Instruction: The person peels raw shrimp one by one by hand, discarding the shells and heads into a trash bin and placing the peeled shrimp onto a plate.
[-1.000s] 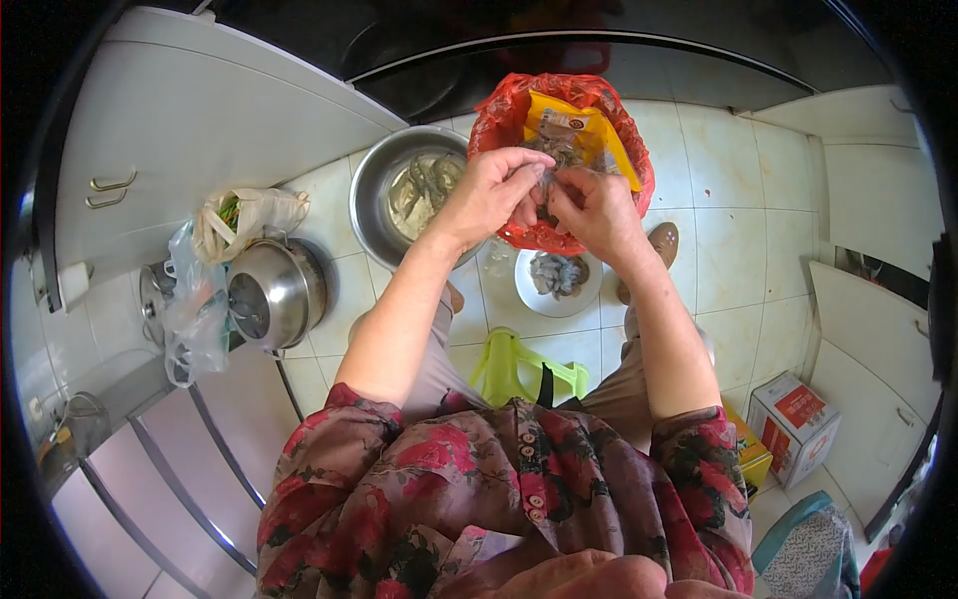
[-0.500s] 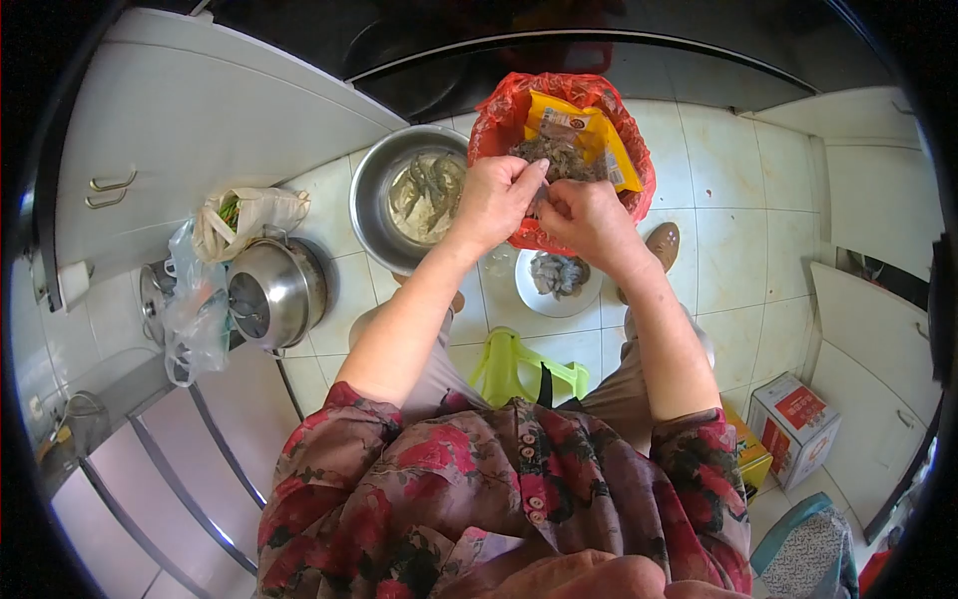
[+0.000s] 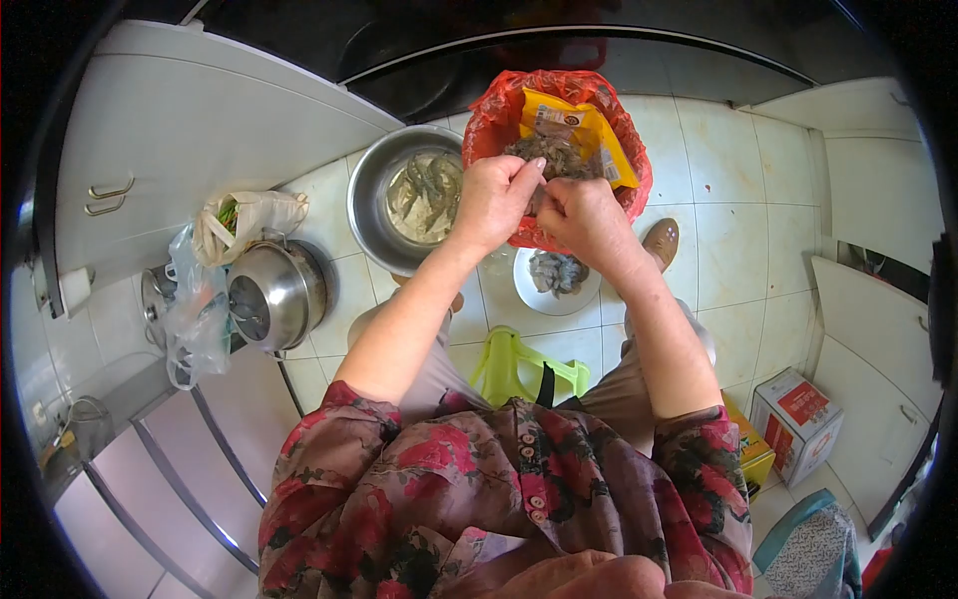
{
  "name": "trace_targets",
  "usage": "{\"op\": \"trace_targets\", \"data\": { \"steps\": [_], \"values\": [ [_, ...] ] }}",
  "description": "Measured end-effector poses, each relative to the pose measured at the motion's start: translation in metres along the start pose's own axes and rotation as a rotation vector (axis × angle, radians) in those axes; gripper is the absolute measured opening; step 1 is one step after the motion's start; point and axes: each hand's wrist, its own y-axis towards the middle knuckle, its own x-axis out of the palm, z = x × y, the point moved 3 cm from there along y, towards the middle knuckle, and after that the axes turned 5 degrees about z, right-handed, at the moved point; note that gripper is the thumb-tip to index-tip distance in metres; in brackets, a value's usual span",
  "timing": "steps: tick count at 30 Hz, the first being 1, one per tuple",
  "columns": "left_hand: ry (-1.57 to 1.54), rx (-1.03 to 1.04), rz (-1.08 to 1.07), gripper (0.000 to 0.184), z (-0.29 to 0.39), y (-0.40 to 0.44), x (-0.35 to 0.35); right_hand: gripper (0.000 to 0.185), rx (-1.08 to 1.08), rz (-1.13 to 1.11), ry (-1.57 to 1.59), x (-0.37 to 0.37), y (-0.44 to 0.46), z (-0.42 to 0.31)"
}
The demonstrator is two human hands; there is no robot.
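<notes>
My left hand (image 3: 493, 203) and my right hand (image 3: 589, 222) meet over the near side of a bin lined with a red bag (image 3: 486, 112). Thumbs and fingers are pinched together on both; whatever is between them is too small and hidden to name. Inside the bin are a yellow packet (image 3: 616, 150) and a heap of greyish-brown scraps (image 3: 555, 155). Left of the bin, a steel basin (image 3: 371, 220) holds several whole shrimp (image 3: 433, 183) in a little liquid. A white plate (image 3: 537, 297) with grey peeled shrimp (image 3: 559, 273) lies on the floor just below my right hand.
A green stool (image 3: 502, 369) is between my legs. At the left are a steel pot (image 3: 279, 292), a plastic bag (image 3: 196, 321) and a cloth bag with greens (image 3: 282, 212). Boxes (image 3: 798, 424) stand at the lower right, near white cabinets (image 3: 868, 364).
Both hands have shifted slightly since a second ago, and the fingers of my left hand have drawn in. More of the scraps in the bin now shows. The view has tilted a little.
</notes>
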Motion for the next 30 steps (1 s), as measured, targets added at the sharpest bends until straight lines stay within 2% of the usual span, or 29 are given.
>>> {"op": "trace_targets", "data": {
  "steps": [3,5,6,8,10,11,14,16,18,20,21,23,26,28,30],
  "values": [
    [-0.015,-0.066,-0.046,0.029,-0.003,0.001,-0.001,0.012,0.004,-0.026,0.064,-0.003,-0.001,0.0],
    [-0.03,-0.096,-0.069,0.029,-0.007,0.001,-0.001,0.011,0.146,-0.097,0.187,-0.004,-0.003,0.002],
    [-0.036,-0.09,-0.08,0.029,-0.008,0.002,-0.001,0.011,0.144,-0.097,0.187,-0.005,-0.002,0.001],
    [-0.041,-0.085,-0.091,0.028,-0.01,0.002,-0.001,0.011,0.01,-0.06,0.133,-0.01,-0.002,-0.004],
    [0.028,0.086,-0.126,0.027,-0.009,0.003,0.001,0.011,-0.065,0.003,0.095,-0.005,-0.002,-0.004],
    [0.028,0.084,-0.125,0.027,-0.011,0.002,0.001,0.012,-0.138,0.067,0.058,-0.004,-0.003,-0.006],
    [0.085,-0.022,-0.204,0.027,-0.011,0.0,0.005,0.011,-0.153,0.007,0.054,-0.003,-0.001,-0.004],
    [-0.027,-0.08,-0.195,0.027,-0.011,-0.002,0.006,0.01,-0.137,-0.011,0.054,-0.007,0.0,-0.004],
    [-0.063,-0.048,-0.187,0.027,-0.009,-0.002,0.007,0.01,-0.126,-0.033,0.055,-0.011,0.0,-0.004],
    [-0.101,-0.015,-0.174,0.027,-0.008,-0.001,0.008,0.013,0.095,-0.19,0.183,-0.013,-0.002,0.001],
    [-0.137,0.031,-0.13,0.027,-0.007,0.0,0.008,0.013,0.093,-0.192,0.182,-0.014,-0.001,-0.003],
    [-0.174,0.078,-0.084,0.027,-0.005,0.0,0.006,0.014,0.316,-0.228,0.405,-0.014,-0.003,-0.004],
    [-0.031,0.125,-0.034,0.027,0.007,-0.005,0.003,0.011,0.193,-0.12,0.412,-0.008,-0.004,0.001],
    [0.064,0.14,0.028,0.026,0.011,-0.007,0.002,0.012,0.237,-0.149,0.418,-0.009,-0.003,0.003],
    [-0.008,0.151,0.046,0.026,0.014,-0.007,0.002,0.013,0.281,-0.179,0.423,-0.013,-0.002,0.001]
  ]
}}
